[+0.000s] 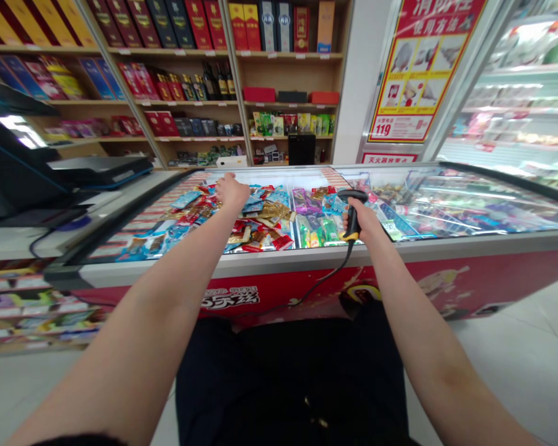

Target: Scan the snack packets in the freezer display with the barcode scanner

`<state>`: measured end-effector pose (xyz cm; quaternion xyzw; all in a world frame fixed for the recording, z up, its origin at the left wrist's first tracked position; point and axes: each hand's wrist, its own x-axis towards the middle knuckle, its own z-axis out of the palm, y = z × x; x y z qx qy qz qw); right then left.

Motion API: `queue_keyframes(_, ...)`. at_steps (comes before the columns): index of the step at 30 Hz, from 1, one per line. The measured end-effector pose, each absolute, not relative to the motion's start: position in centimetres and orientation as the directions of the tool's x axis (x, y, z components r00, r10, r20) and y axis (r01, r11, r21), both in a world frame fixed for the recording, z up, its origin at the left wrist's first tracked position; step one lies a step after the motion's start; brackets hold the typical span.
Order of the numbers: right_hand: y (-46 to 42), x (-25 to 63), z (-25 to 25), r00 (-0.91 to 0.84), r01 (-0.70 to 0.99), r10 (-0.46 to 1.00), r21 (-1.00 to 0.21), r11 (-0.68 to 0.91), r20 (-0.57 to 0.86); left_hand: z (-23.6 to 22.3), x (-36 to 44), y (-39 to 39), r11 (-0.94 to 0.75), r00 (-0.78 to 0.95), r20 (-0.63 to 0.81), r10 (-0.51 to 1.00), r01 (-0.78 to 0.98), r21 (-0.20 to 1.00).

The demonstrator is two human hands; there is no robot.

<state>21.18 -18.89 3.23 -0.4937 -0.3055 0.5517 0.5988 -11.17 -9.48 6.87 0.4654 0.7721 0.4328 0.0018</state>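
Observation:
My left hand [233, 191] is over the pile of wrapped ice creams [270, 214] in the left part of a chest freezer [167, 272]. Its fingers are loosely bent and apart, and I see nothing held in them. Red, blue and gold wrappers lie loosely around and below it. In my right hand [368, 218] is a black and yellow barcode scanner [352, 217], gripped by its handle above the freezer's front part. A dark cable [325, 277] hangs from the scanner across the red freezer front. Green and purple packs [323, 229] lie just left of the scanner.
Wooden shelves [237, 54] with boxes and bottles stand behind the freezer. A counter [97, 210] with a dark checkout machine [18, 161] is at the left. Glass covers the freezer's right part [488, 204]. A red and yellow poster [411, 80] hangs at the back right.

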Motion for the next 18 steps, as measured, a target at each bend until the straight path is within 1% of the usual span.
queue_keyframes(2,-18.8,21.6,2.9,0.226,-0.371,0.956,-0.924,-0.095,-0.188,6.4,-9.9,-9.6,0.157,-0.506,0.428,0.749,0.763,0.627)
queue_keyframes(6,-19.0,22.4,2.1,0.290,-0.380,0.939,-0.923,-0.064,-0.185,4.7,-5.2,-9.1,0.011,-0.301,0.450,0.841,0.840,0.542)
queue_keyframes(9,-19.0,23.3,1.6,0.302,-0.429,0.935,-0.903,-0.042,-0.187,3.3,-0.9,-8.4,-0.120,-0.131,0.409,0.903,0.838,0.533)
queue_keyframes(12,-18.8,24.2,1.2,0.273,-0.495,0.938,-0.867,-0.052,-0.212,2.0,3.5,-7.9,-0.193,-0.006,0.343,0.939,0.819,0.540)
queue_keyframes(15,-18.6,24.8,0.9,0.250,-0.543,0.943,-0.838,-0.051,-0.219,1.0,7.3,-7.5,-0.244,0.087,0.308,0.947,0.819,0.520)
queue_keyframes(18,-18.5,25.2,0.7,0.250,-0.567,0.942,-0.823,-0.045,-0.223,0.4,10.1,-7.5,-0.249,0.126,0.270,0.954,0.837,0.487)
